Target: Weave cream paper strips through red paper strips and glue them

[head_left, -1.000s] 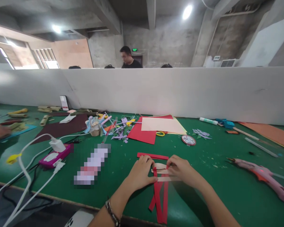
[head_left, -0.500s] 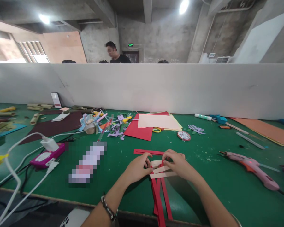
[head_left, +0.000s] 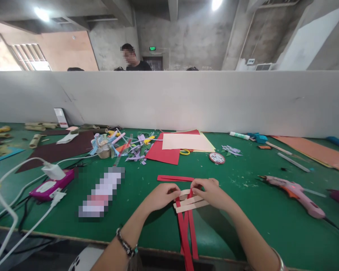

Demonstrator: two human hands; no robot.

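Several red paper strips run lengthwise toward the table's front edge, with cream paper strips crossing them near their far ends. My left hand is closed in a pinch at the left side of this crossing. On the other side, my right hand has thumb and fingers pinched at the far end of a red strip. My fingers partly hide where the strips overlap. Just beyond my hands, more red strips lie crosswise on the green table.
A pink glue gun lies at right. To the left are a blurred-out phone-shaped item and a purple power strip with white cables. Farther back are coloured paper sheets, paper scraps, a round clock-like disc and a glue stick.
The whole view has shifted slightly. My left fingers have drawn together at the left edge of the crossing, and the cream strips' left ends show more. My right hand keeps its pinch.
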